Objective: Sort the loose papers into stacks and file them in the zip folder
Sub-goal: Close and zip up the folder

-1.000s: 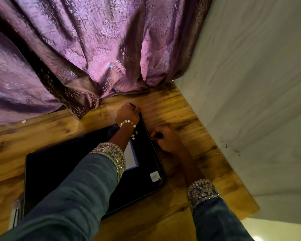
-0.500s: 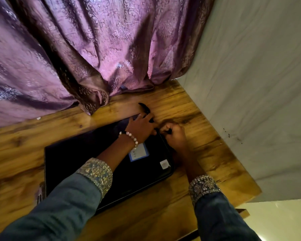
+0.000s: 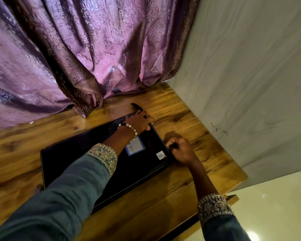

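Note:
A black zip folder [image 3: 73,159] lies flat on the wooden table [image 3: 181,117], a blue-edged label [image 3: 135,146] and a small white sticker [image 3: 161,155] on its cover. My left hand [image 3: 139,121] holds down the folder's far right corner, fingers curled over its edge beside a black strap [image 3: 135,106]. My right hand [image 3: 182,150] is fisted at the folder's right edge and pinches the small black zip pull [image 3: 173,145]. No loose papers are in sight.
A purple patterned curtain [image 3: 94,49] hangs down onto the table's far edge. A grey wall [image 3: 250,84] runs along the table's right side. Pale floor [image 3: 276,206] shows beyond the table's near right corner.
My right hand has drawn the zip pull along the folder's right edge toward me. My left hand shifted to the far right corner and stays there.

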